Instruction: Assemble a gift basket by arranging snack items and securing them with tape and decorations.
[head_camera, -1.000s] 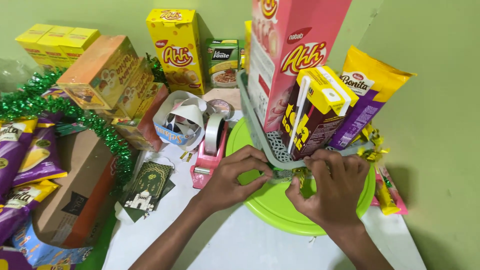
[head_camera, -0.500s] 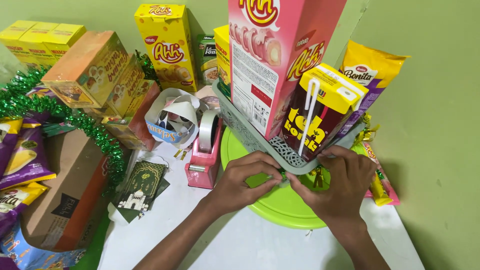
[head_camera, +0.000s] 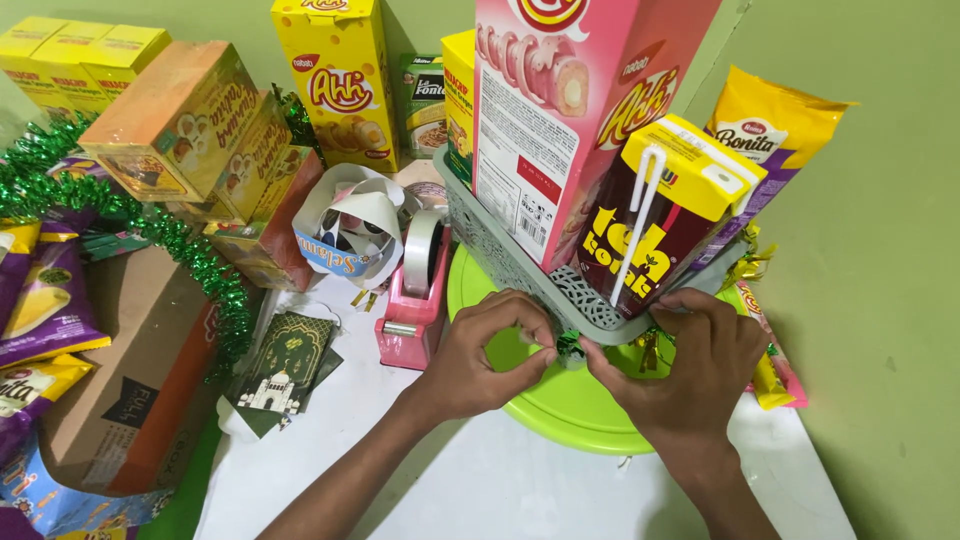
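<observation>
Right now your left hand (head_camera: 480, 365) and right hand (head_camera: 690, 375) pinch what looks like green tinsel (head_camera: 569, 346) between their fingertips, under the grey basket (head_camera: 520, 270) rim.

The basket (head_camera: 520, 270) looks like matt grey perforated plastic, sitting on a glossy lime plastic plate (head_camera: 560, 410). Tinsel (head_camera: 190, 250) is shiny green foil, boxes (head_camera: 560, 110) slick printed cardboard.

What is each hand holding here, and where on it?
Both the left hand and right hand pinch a small green tinsel piece by its ends, under the grey basket's front corner.
</observation>
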